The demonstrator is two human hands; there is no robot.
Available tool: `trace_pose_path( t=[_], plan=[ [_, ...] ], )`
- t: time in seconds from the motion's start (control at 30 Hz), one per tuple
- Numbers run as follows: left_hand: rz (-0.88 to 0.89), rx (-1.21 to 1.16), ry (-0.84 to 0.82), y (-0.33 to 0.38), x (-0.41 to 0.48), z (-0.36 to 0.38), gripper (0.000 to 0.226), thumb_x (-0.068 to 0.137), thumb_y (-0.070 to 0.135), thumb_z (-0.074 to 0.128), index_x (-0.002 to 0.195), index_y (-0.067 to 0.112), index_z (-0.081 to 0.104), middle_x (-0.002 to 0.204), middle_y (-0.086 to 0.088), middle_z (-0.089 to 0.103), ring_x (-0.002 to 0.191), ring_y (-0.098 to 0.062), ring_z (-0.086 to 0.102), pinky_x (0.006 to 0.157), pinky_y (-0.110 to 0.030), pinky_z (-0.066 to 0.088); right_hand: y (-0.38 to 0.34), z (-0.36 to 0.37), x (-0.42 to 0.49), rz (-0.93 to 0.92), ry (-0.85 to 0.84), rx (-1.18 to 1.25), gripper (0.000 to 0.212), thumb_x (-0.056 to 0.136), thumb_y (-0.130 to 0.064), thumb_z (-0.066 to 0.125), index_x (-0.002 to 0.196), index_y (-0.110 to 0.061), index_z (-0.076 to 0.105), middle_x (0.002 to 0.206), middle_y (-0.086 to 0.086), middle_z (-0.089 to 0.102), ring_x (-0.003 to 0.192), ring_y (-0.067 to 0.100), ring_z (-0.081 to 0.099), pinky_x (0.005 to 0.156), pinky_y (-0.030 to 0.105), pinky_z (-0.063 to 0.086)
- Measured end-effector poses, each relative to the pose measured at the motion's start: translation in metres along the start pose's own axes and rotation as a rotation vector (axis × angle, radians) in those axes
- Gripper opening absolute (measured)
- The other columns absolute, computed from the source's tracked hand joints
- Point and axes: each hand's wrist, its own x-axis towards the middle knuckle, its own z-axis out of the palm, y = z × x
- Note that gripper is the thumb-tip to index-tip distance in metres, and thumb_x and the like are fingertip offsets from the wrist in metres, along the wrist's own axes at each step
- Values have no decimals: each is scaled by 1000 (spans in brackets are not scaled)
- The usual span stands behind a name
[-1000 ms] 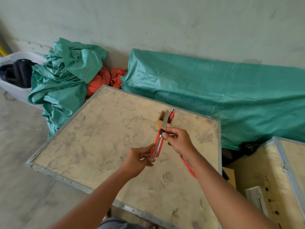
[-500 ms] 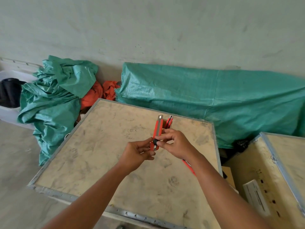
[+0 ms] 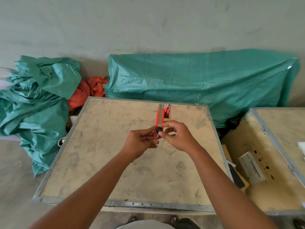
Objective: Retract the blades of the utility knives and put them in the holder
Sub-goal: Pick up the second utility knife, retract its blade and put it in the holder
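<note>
I hold a red utility knife upright over the middle of the wooden crate top. My left hand grips its lower end. My right hand pinches the black slider knob near the bottom of the handle. Only the metal tip guide shows at the knife's top; no long blade sticks out. Just behind it stands a small wooden holder with another red knife standing in it. The holder's base is hidden by my fingers.
Green tarpaulin bundles and an orange cloth lie against the wall behind the crate. A second crate with a white label stands at the right. A dark-handled tool lies in the gap between the crates.
The exposed blade has slid back into the handle as my right thumb moved the slider down. The red knife seen under my right forearm is now out of sight. The camera shifted.
</note>
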Motion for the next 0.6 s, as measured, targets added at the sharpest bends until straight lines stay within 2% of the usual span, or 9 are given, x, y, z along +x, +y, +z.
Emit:
trace_pose_path(
  t=[0.17,0.3,0.4,0.5,0.6],
  plan=[
    [-18,4,-40,-4,6,3,53,78,-13,75,126,7,67,95,-11,78,79,-17,72,74,-34,64,1,3,-4,35,134,-22,22,79,-26,85,92,-19,69,101,-10,70,76,-1,67,69,9,50],
    [-16,-12,-35,-3,19,10,53,78,-13,75,126,7,66,101,-13,78,81,-19,73,74,-34,63,8,-9,4,28,74,26,28,84,-25,81,110,-24,72,113,-9,71,83,1,70,75,7,50],
    [-21,-22,-27,-4,32,17,53,78,-13,75,126,8,67,99,-10,78,82,-21,72,73,-33,63,16,-18,15,2,89,8,21,82,-19,82,102,-21,75,108,-2,73,83,2,70,75,10,52],
    [-32,-10,-24,-6,46,27,54,78,-13,75,121,19,70,95,-7,79,83,-23,72,75,-36,63,25,-23,27,50,132,-4,21,79,-24,85,95,-18,72,101,-4,73,84,4,70,69,13,55],
    [-32,16,-13,-11,62,34,56,79,-12,74,111,33,73,94,-5,79,83,-22,72,76,-36,64,37,-30,39,90,120,-1,22,80,-30,84,93,-20,70,99,-7,73,87,5,71,71,20,58]
  ],
)
